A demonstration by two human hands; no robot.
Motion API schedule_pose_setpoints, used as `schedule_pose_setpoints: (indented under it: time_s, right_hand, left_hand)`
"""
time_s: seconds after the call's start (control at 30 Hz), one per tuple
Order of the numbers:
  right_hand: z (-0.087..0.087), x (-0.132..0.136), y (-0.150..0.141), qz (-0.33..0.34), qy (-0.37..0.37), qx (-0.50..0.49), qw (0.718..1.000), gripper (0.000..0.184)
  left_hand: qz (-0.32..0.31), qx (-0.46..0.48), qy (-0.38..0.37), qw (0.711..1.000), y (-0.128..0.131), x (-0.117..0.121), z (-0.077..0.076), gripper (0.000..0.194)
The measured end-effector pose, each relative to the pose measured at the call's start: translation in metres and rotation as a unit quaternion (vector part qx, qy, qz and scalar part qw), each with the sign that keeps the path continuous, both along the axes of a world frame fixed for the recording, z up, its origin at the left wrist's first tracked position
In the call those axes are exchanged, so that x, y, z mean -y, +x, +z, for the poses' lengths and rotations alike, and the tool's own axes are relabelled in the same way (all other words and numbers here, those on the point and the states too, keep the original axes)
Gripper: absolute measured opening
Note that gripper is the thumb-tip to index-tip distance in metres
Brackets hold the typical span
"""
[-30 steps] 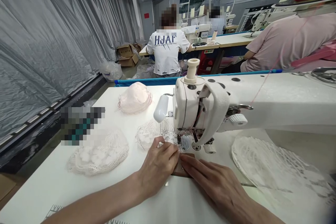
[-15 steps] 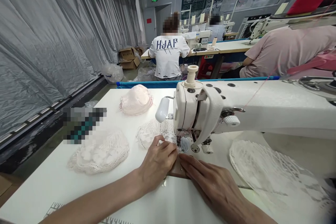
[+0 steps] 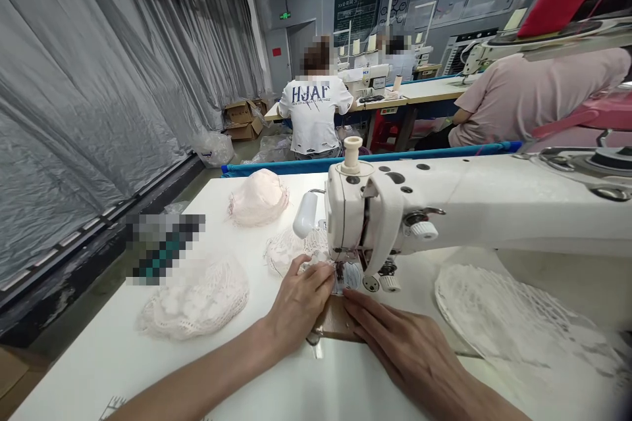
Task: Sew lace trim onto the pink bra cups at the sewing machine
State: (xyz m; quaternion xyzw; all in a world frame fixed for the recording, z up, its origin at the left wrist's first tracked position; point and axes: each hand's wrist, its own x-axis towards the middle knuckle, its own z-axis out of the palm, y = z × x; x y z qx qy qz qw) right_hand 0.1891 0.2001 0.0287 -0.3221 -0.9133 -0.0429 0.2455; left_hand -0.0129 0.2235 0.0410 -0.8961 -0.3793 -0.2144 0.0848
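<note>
A white sewing machine (image 3: 444,204) stands across the white table (image 3: 123,348). A piece of white lace netting (image 3: 291,251) lies under its needle. My left hand (image 3: 299,306) rests on the netting just left of the needle, fingers curled and pressing the fabric down. My right hand (image 3: 402,345) lies flat, fingers stretched toward the needle, on a small brown piece (image 3: 336,325) in front of the presser foot.
A white lace pile (image 3: 195,302) lies at the left, a pale pink piece (image 3: 259,197) farther back, and a large lace sheet (image 3: 513,319) at the right. People sit at other sewing tables behind. Grey plastic curtain lines the left wall.
The view has shifted slightly; both hands stay by the needle, the left one edged a little toward it.
</note>
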Motion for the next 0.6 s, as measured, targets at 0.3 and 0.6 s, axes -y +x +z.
schedule_pose_setpoints:
  time_s: [0.3,0.6]
  right_hand:
    - [0.013,0.006,-0.004,-0.013,-0.029,0.011,0.999,0.023]
    - [0.042,0.026,0.041,-0.193,0.045,0.051,0.979,0.010]
  left_hand:
    - [0.040,-0.023,0.034,0.998,-0.011,-0.011,-0.020,0.032]
    - [0.103,-0.168,-0.061,0.978,-0.031,0.072,-0.037,0.048]
